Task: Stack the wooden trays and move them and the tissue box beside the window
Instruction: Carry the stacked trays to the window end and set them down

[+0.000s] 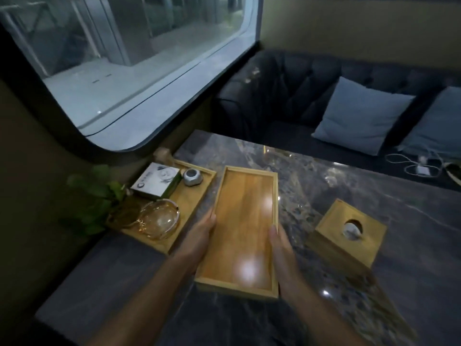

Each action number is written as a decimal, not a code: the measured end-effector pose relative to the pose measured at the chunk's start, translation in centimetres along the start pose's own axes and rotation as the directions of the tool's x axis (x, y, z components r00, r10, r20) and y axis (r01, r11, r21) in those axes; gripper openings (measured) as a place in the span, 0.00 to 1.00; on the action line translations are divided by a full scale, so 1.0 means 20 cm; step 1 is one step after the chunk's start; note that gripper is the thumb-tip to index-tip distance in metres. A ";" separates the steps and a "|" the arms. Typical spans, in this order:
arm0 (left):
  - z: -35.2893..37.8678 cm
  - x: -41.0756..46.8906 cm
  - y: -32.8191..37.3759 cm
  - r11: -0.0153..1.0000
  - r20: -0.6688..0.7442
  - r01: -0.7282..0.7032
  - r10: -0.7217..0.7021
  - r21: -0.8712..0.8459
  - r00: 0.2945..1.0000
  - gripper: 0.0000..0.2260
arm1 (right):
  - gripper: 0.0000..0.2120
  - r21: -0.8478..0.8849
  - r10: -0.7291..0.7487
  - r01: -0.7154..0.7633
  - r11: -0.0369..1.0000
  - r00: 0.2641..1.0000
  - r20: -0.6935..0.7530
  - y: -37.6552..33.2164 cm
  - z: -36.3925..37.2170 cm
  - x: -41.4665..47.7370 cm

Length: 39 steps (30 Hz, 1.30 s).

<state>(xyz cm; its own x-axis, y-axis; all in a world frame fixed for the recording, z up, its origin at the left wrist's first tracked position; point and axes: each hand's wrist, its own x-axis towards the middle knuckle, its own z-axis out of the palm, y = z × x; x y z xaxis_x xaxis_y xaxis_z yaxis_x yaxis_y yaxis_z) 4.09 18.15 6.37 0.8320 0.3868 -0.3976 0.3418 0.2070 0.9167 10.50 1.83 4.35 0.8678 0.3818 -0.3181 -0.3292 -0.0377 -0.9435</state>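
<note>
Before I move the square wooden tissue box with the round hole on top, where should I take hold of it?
Grip the square wooden tissue box by two opposite side walls, coming from above. Its flat upright sides suit a clamp, while the top hole holds tissue. It stands free on the marble table.

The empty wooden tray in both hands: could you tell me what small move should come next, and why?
Probably carry the empty tray, gripped by the left hand and right hand, left toward the window-side tray. That one holds a glass bowl and a box, so stacking directly looks blocked.
</note>
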 end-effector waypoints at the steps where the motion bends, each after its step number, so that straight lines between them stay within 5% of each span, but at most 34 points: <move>1: -0.02 0.00 -0.03 1.000 0.013 0.025 -0.025 -0.006 1.000 0.14 | 0.18 0.010 0.027 -0.027 1.000 1.000 0.009 0.04 0.02 0.00; 21: -0.21 0.18 -0.20 0.986 0.076 0.159 -0.155 -0.054 0.985 0.18 | 0.25 0.035 0.086 -0.086 0.996 0.996 0.002 0.25 0.12 0.11; 24: -0.21 0.08 -0.24 0.981 -0.127 0.126 -0.108 0.145 0.986 0.16 | 0.26 0.071 0.124 -0.122 0.990 0.992 -0.032 0.25 0.07 0.10; 27: -0.24 -0.12 -0.35 0.972 -0.315 0.184 -0.130 0.147 0.940 0.11 | 0.21 0.078 0.147 -0.143 0.987 0.988 -0.041 0.26 0.04 0.08; 30: -0.24 -0.29 -0.46 0.957 -0.416 0.281 -0.286 -0.076 0.863 0.15 | 0.18 0.027 0.191 -0.191 0.981 0.981 -0.028 0.29 0.03 0.04; 33: -0.16 -0.38 -0.53 0.810 -0.215 0.358 -0.495 -0.464 0.842 0.14 | 0.17 -0.049 0.198 -0.199 0.979 0.980 -0.015 0.31 0.03 0.02; 39: -0.01 -0.35 -0.52 0.704 -0.047 0.284 -0.411 -0.651 0.911 0.17 | 0.16 -0.139 0.187 -0.191 0.972 0.981 -0.042 0.30 0.04 0.02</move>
<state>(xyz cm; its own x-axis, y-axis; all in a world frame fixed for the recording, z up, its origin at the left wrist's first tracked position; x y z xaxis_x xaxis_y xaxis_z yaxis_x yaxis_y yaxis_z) -5.33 13.57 -0.34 0.5965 0.3096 -0.7405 0.1920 0.8408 0.5062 8.62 2.58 -1.39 0.8057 0.3288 -0.4926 -0.4341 -0.2380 -0.8689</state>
